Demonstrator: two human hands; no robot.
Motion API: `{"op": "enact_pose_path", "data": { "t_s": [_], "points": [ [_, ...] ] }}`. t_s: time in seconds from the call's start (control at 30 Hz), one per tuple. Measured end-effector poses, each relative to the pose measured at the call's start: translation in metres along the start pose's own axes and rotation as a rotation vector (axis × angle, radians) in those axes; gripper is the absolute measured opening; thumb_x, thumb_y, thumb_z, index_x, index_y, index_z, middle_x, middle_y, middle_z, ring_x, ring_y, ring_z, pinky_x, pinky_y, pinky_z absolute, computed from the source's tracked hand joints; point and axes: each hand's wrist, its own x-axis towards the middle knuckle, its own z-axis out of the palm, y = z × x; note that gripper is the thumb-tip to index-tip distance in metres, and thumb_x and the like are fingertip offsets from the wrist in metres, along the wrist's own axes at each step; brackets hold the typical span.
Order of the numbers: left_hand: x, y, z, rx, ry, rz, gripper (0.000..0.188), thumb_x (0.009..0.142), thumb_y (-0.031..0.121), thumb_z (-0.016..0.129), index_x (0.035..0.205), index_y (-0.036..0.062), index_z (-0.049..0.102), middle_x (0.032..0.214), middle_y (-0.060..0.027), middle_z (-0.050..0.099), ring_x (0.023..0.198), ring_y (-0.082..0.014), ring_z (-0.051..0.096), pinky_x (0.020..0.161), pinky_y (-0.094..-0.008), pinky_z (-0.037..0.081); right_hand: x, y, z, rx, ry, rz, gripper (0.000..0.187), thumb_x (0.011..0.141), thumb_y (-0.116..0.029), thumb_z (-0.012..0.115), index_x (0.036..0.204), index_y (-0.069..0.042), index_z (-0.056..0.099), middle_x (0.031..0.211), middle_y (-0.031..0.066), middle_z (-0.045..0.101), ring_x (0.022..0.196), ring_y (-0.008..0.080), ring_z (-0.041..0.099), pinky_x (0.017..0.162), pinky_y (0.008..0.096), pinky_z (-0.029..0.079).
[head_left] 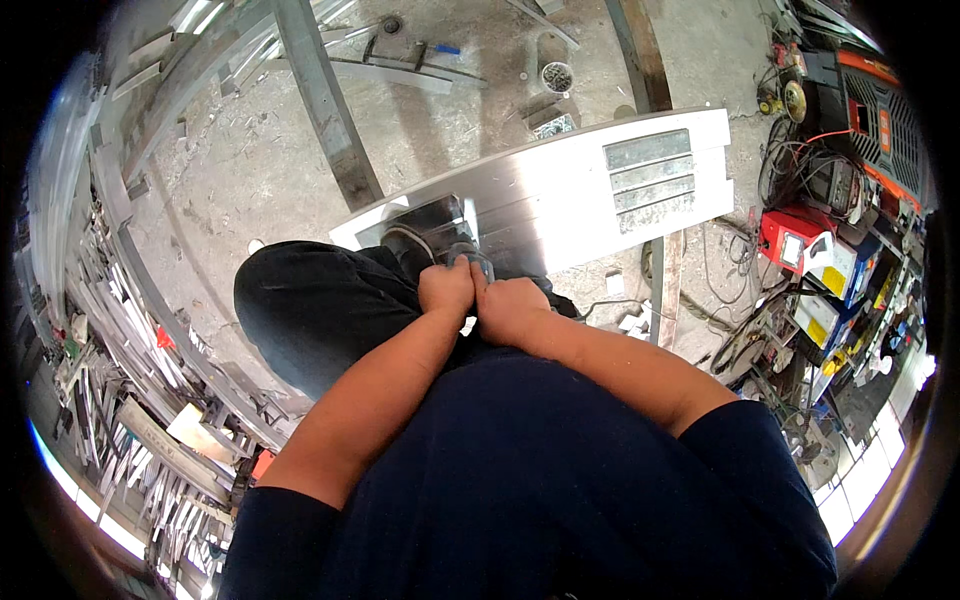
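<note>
We stand on a rough concrete workshop floor (250, 180) strewn with metal offcuts, and nearest to us our left hand (446, 288) and right hand (512, 308) press together, both clamped around a small grey power tool (472, 262), probably to steady it. Just beyond, a shoe (408, 243) seems to pin the long brushed steel panel (560, 190), which runs far right, pale and shiny, with slotted louvres (648, 170); welding machines (800, 240) sit right.

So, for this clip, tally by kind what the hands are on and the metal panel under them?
Hands: 2, left hand and right hand, side by side
Power tool, gripped by both hands: 1
Brushed metal panel: 1
Raised slats on the panel: 4
Total: 8
</note>
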Motion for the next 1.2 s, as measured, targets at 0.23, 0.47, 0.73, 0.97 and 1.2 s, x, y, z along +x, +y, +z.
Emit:
{"op": "enact_pose_path", "data": {
  "t_s": [0.23, 0.47, 0.73, 0.97, 1.2],
  "points": [
    [-0.011, 0.020, -0.017, 0.000, 0.009, -0.115, 0.049, 0.081, 0.042, 0.061, 0.083, -0.0064, 0.070, 0.090, -0.0285, 0.066, 0.090, -0.0440, 0.064, 0.083, -0.0451, 0.049, 0.003, -0.003, 0.002, -0.004, 0.020, -0.025, 0.063, 0.086, -0.018, 0.050, 0.140, 0.004, 0.028, 0.088, 0.0201, 0.069, 0.078, 0.0350, 0.069, 0.065, 0.0464, 0.054],
    [-0.013, 0.008, 0.001, -0.003, -0.071, -0.141, 0.052, 0.079, 0.042, 0.066, 0.093, -0.0076, 0.068, 0.099, -0.0269, 0.067, 0.095, -0.0396, 0.066, 0.081, -0.0446, 0.050, 0.005, 0.016, 0.050, 0.189, 0.121, 0.066, 0.045, 0.094, -0.028, 0.043, 0.135, -0.009, 0.043, 0.088, 0.0227, 0.068, 0.078, 0.0390, 0.068, 0.065, 0.0516, 0.054],
    [0.087, -0.053, 0.048, 0.343, -0.167, 0.139, 0.037, 0.081, 0.031, 0.064, 0.104, 0.0024, 0.067, 0.096, -0.0177, 0.069, 0.092, -0.0315, 0.068, 0.074, -0.0406, 0.052, 0.000, 0.014, 0.002, 0.110, 0.167, -0.121, 0.070, 0.087, -0.026, 0.050, 0.145, 0.003, 0.021, 0.088, 0.0263, 0.067, 0.076, 0.0422, 0.067, 0.063, 0.0534, 0.052],
    [0.092, -0.045, 0.061, 0.089, -0.136, -0.051, 0.037, 0.082, 0.036, 0.064, 0.099, 0.0031, 0.069, 0.091, -0.0134, 0.068, 0.087, -0.0279, 0.066, 0.071, -0.0391, 0.052, 0.010, 0.018, 0.010, 0.060, 0.163, -0.126, 0.062, 0.091, -0.025, 0.045, 0.143, 0.002, 0.025, 0.088, 0.0264, 0.067, 0.077, 0.0421, 0.067, 0.064, 0.0525, 0.052],
    [0.096, -0.050, 0.057, 0.033, -0.104, -0.074, 0.038, 0.083, 0.040, 0.064, 0.093, 0.0038, 0.070, 0.087, -0.0091, 0.068, 0.082, -0.0243, 0.064, 0.068, -0.0376, 0.051, 0.010, 0.014, 0.017, 0.039, 0.157, -0.144, 0.058, 0.092, -0.025, 0.043, 0.141, 0.002, 0.028, 0.089, 0.0261, 0.067, 0.079, 0.0421, 0.067, 0.065, 0.0522, 0.053]
  ]
}}
